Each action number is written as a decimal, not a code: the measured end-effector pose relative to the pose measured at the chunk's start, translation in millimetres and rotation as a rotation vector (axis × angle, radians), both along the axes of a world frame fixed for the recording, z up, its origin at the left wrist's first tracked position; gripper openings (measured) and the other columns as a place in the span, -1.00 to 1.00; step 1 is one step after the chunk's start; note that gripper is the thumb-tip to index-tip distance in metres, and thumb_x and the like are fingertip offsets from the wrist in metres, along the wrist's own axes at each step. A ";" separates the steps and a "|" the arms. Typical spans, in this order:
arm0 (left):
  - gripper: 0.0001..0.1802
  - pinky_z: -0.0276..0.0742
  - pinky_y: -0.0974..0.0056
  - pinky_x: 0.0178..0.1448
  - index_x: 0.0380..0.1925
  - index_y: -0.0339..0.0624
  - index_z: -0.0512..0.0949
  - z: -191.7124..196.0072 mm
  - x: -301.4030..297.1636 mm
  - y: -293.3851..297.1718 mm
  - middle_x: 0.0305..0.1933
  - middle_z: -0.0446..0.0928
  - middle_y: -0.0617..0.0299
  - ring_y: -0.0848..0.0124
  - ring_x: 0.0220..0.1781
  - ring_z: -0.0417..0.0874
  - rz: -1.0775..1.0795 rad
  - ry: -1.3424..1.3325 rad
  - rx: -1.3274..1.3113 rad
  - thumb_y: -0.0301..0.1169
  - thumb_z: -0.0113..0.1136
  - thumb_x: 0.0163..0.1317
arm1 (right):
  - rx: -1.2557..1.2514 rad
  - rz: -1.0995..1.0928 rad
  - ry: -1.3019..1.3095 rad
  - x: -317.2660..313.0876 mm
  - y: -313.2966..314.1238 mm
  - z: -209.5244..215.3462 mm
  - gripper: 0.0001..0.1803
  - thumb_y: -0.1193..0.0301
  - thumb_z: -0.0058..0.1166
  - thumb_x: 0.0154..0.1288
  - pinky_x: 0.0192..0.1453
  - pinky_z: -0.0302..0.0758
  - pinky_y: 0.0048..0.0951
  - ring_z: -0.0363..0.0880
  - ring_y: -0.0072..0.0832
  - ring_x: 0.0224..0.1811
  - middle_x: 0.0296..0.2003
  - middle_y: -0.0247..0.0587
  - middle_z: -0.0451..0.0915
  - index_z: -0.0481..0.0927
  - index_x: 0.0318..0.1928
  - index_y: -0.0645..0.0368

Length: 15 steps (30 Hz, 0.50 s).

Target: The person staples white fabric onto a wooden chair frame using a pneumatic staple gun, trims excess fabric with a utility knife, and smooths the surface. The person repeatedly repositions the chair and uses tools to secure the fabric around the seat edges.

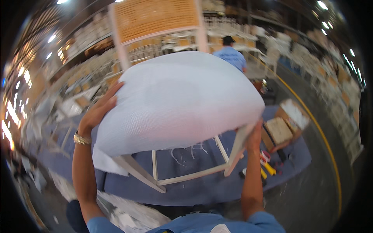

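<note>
A chair stands in front of me with its seat wrapped in a white cloth cover (182,97). Its back has a tan woven panel (155,19) in a pale frame, and pale wooden legs (142,173) joined by rails show below the seat. Against the left side of the cover lies my left hand (103,108), fingers stretched out along the cloth. My right hand (254,136) is closed round the top of the right front leg, just under the seat; part of its fingers is hidden. Loose white threads (192,150) hang from the cover's lower edge.
The chair is over a blue-grey padded table (186,194). To the right are an open cardboard box (293,114), a yellow-handled tool (269,168) and red-handled scissors (265,156). Clear plastic sheeting (132,211) lies near me. A person in a blue shirt (232,57) is beyond, among many chairs.
</note>
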<state>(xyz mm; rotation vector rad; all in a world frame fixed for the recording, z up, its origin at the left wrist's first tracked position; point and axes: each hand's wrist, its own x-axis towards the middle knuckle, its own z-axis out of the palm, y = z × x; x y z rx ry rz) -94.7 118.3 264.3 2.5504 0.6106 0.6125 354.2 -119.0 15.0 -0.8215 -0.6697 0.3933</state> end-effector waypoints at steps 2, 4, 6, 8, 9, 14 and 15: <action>-0.21 -0.27 0.06 0.72 0.58 -0.12 0.19 6.4 -7.9 -11.5 0.71 -0.06 -0.10 0.06 0.75 -0.14 0.009 0.015 0.001 0.13 -0.14 0.54 | -0.030 -0.014 -0.079 -13.8 -0.7 10.4 -0.29 -0.09 -0.45 0.68 -0.09 0.68 -0.22 0.70 -0.28 -0.27 -0.22 -0.03 0.68 0.58 0.01 0.32; -0.22 -0.27 0.05 0.72 0.58 -0.11 0.19 10.8 -9.3 -17.0 0.71 -0.06 -0.11 0.04 0.75 -0.14 0.000 0.033 0.059 0.12 -0.13 0.54 | -0.048 -0.050 -0.152 -15.4 -2.6 17.9 -0.28 -0.09 -0.45 0.68 -0.13 0.67 -0.23 0.70 -0.31 -0.30 -0.27 -0.03 0.68 0.59 -0.02 0.32; -0.22 -0.29 0.09 0.72 0.58 -0.15 0.18 14.4 4.3 -19.4 0.69 0.01 -0.11 0.08 0.75 -0.14 0.004 0.099 0.129 0.11 -0.19 0.55 | -0.077 -0.125 -0.172 -14.6 -8.9 25.3 -0.26 -0.11 -0.45 0.68 -0.17 0.65 -0.25 0.69 -0.33 -0.31 -0.32 -0.06 0.68 0.61 -0.06 0.32; -0.21 -0.27 0.08 0.72 0.58 -0.12 0.18 17.6 6.7 -25.5 0.69 0.01 -0.12 0.06 0.75 -0.14 0.015 0.148 0.161 0.13 -0.18 0.55 | -0.126 -0.218 -0.186 -10.5 -0.6 34.6 -0.22 -0.14 -0.44 0.67 -0.21 0.59 -0.29 0.66 -0.38 -0.32 -0.37 -0.12 0.68 0.64 -0.16 0.33; -0.18 -0.25 0.03 0.72 0.58 -0.09 0.19 18.8 16.7 -24.9 0.68 0.00 -0.16 0.02 0.74 -0.14 0.017 0.148 0.160 0.20 -0.18 0.52 | -0.168 -0.295 -0.196 1.3 5.0 38.6 -0.18 -0.17 -0.43 0.66 -0.22 0.54 -0.31 0.63 -0.41 -0.34 -0.41 -0.17 0.67 0.65 -0.24 0.34; -0.09 -0.22 -0.06 0.71 0.58 0.00 0.19 22.3 66.4 -45.9 0.66 -0.01 -0.28 -0.09 0.73 -0.15 0.036 0.207 0.242 0.35 -0.15 0.45 | -0.199 -0.368 -0.198 54.2 26.2 27.7 -0.13 -0.20 -0.44 0.65 -0.17 0.44 -0.26 0.51 -0.44 -0.33 -0.43 -0.20 0.63 0.64 -0.27 0.38; -0.08 -0.18 -0.08 0.71 0.59 0.04 0.19 25.9 72.0 -53.9 0.66 -0.01 -0.30 -0.13 0.72 -0.12 0.023 0.246 0.298 0.38 -0.14 0.43 | -0.238 -0.373 -0.223 67.2 29.9 15.8 -0.14 -0.20 -0.42 0.65 -0.15 0.44 -0.23 0.52 -0.43 -0.29 -0.40 -0.19 0.64 0.65 -0.22 0.39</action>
